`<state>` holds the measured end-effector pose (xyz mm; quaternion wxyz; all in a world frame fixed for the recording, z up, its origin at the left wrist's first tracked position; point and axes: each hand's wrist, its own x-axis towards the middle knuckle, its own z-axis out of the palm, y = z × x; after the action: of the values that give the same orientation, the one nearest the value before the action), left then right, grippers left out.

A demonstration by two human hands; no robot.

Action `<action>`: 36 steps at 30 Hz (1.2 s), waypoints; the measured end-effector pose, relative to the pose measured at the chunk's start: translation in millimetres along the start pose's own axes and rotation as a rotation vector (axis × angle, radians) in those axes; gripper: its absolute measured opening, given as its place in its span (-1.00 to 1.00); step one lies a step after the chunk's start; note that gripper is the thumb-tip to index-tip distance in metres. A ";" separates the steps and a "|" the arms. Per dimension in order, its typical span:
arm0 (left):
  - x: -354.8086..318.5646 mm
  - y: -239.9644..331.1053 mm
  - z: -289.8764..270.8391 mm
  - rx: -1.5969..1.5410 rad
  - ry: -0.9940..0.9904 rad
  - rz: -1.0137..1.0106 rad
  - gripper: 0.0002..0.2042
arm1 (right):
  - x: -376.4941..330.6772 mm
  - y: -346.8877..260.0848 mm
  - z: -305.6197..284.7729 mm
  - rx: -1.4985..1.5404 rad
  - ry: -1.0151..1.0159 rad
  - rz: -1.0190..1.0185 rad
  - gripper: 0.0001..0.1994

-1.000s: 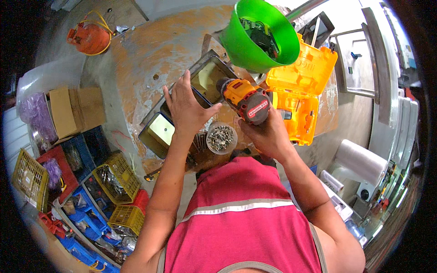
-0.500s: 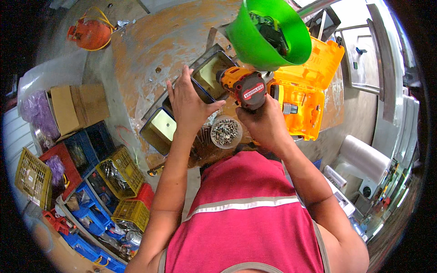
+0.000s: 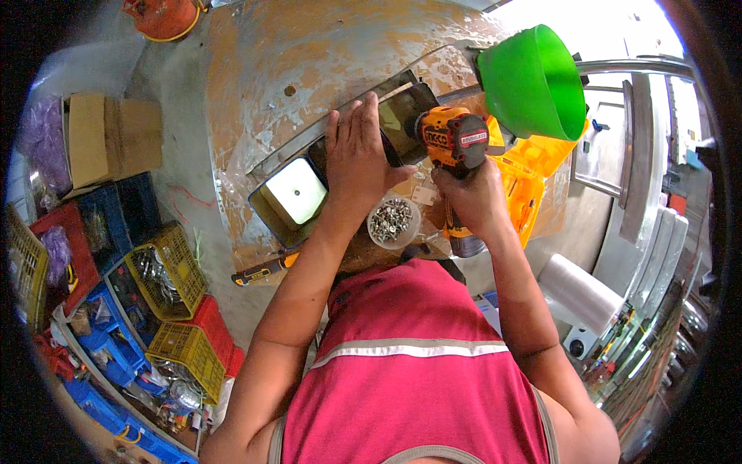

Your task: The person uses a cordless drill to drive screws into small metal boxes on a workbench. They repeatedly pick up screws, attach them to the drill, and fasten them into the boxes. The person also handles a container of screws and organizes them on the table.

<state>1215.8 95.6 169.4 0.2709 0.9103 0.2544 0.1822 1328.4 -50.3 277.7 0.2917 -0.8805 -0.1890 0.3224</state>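
Note:
My right hand grips an orange and black cordless drill by its handle. The drill's front end points left, over the far part of a dark-edged rectangular frame with cream and white inner surfaces. My left hand lies flat across the frame's middle, fingers stretched out and thumb pointing toward the drill, with no object in its grasp. Close to my body, between both wrists, stands a round clear tub of small metal screws. Whether the drill's tip touches the frame is hidden.
A green bucket and an open orange tool case are beyond my right hand. A black-and-yellow hand tool lies at the worn table's near-left edge. Crates and a cardboard box stand left.
The view has shifted, so the tub, bucket and frame sit differently in it. My left hand's fingers are closer together. The drill has turned, bringing its handle base into sight.

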 end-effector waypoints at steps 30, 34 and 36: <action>1.3 0.9 -7.6 -0.132 -0.009 -0.043 0.24 | 15.2 3.8 2.7 0.058 -0.028 -0.015 -0.64; 1.7 0.7 -7.8 -0.138 -0.013 -0.050 0.23 | 15.4 1.8 2.7 0.049 -0.015 -0.010 -0.65; 1.7 0.6 -7.4 -0.132 -0.011 -0.051 0.22 | 16.1 0.6 2.8 0.040 -0.024 0.006 -0.66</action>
<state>1213.9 99.1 176.0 0.3362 0.8847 0.2634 0.1867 1338.2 -41.3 268.2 0.3059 -0.8711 -0.1833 0.3376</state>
